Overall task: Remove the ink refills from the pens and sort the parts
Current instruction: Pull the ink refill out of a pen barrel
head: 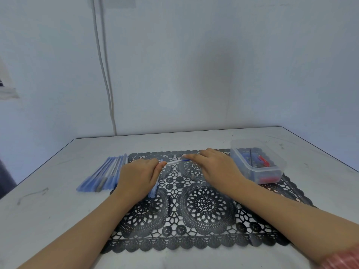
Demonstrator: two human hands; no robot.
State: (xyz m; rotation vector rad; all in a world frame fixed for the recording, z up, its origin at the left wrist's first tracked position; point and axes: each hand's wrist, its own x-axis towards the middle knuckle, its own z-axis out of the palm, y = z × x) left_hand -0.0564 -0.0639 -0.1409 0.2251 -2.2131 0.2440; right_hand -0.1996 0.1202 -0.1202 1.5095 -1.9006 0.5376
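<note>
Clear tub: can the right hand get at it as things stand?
Probably yes: the tub stands lidless beside the right hand, nothing between them, but that hand pinches a pen and must first let go.

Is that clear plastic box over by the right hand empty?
No, the clear plastic box holds several small red, blue and dark pieces.

Left hand [138, 176], right hand [216, 166], fingers [191, 156] pinching one pen [173, 162]
</note>
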